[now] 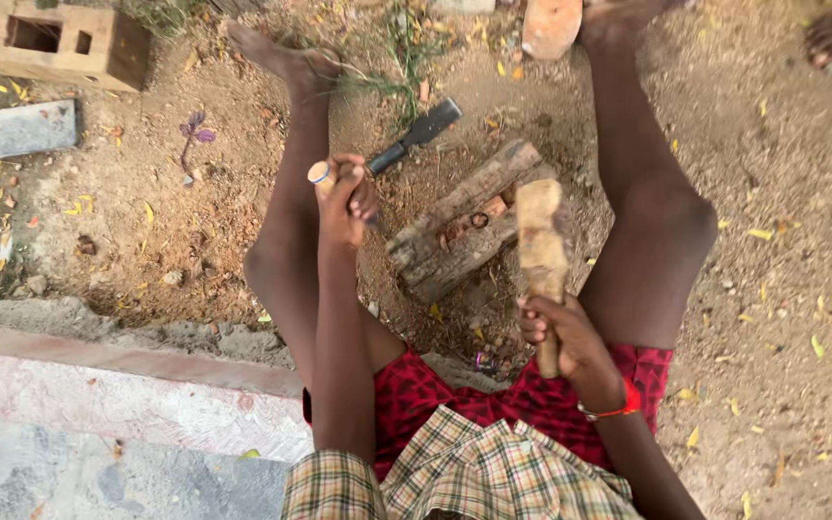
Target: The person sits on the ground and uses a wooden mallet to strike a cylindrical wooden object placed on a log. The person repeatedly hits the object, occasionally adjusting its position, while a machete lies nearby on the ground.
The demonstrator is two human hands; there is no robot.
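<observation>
We sit on bare sandy ground (782, 193) strewn with yellow leaves, our legs spread wide and a raised concrete ledge (98, 380) running along our left side. At the far left corner stands a hollow wooden block (60, 43) with square openings, and just below it lies a flat grey slab (13, 130).

Between our legs lies a split log (459, 226), rough and weathered, angled across the dirt with a small dark ring resting in its groove.

Our right hand (570, 337), with a red band at the wrist, has its fingers wrapped tight around the handle of a wooden mallet (541, 246), whose blocky head is raised just over the log's right end.

Our left hand (347, 197) has its fingers closed around the handle of a chisel (414, 135), whose dark blade points up and away, above the log and clear of it. The round butt of the handle shows at the top of the fist.

A small purple flower (195, 130) lies on the ground to the left.
</observation>
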